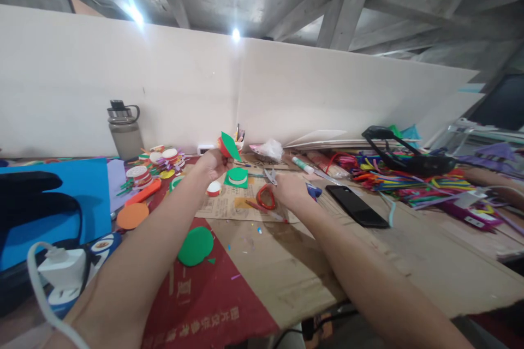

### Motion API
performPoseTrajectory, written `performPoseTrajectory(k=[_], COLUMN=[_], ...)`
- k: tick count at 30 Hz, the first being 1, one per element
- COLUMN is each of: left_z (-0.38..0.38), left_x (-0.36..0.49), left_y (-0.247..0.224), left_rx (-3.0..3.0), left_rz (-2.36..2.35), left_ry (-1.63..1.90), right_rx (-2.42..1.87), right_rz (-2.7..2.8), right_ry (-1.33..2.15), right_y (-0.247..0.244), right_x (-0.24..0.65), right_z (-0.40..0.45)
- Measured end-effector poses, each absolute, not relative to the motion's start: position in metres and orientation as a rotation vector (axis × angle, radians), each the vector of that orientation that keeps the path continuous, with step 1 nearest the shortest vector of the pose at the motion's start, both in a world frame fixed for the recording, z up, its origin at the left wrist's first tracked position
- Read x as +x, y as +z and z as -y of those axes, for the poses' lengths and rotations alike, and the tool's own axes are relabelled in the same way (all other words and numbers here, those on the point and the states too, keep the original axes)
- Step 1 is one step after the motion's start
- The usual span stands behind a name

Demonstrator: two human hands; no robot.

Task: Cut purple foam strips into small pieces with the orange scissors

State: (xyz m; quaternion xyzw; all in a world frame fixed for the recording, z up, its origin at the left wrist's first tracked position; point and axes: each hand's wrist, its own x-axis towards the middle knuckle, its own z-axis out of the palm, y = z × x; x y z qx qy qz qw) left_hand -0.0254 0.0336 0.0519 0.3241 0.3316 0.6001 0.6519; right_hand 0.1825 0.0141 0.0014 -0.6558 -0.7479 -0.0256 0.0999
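Observation:
My left hand [216,162] is closed on a short red-and-white paper cup piece [224,148] with a green sheet [230,145] on its face, held tilted above the table. My right hand [290,191] is closed around scissors, whose metal blades [270,176] stick out to the upper left; its fingers are mostly hidden. Beside it lies a red-handled tool [266,197]. Between the hands, a white cup piece [238,176] rests on a green square [230,180], and another red-and-white piece [213,188] sits nearby. A cut green disc [195,246] lies nearer me.
Left stand a bottle [125,133], stacked cup pieces [140,175], an orange disc [132,216] and a white charger [64,269]. Right are a glue stick [303,165], a phone [357,206] and coloured pipe cleaners [393,182]. Another person's arm [491,179] shows at far right.

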Motion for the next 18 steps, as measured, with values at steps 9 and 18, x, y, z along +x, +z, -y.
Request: performPoseTrajectory(k=[9,18], left_z=[-0.027,-0.017], left_x=[-0.020,-0.070], left_y=[0.055,0.109], left_rx=[1.276,0.709], left_rz=[-0.750,-0.997], left_ry=[1.420,2.223], right_rx=[-0.908,-1.021], right_rz=[1.554,1.400], right_ry=[1.233,1.377], right_y=[0.041,0.033], right_x=[0.126,0.085], right_z=[-0.016,-0.044])
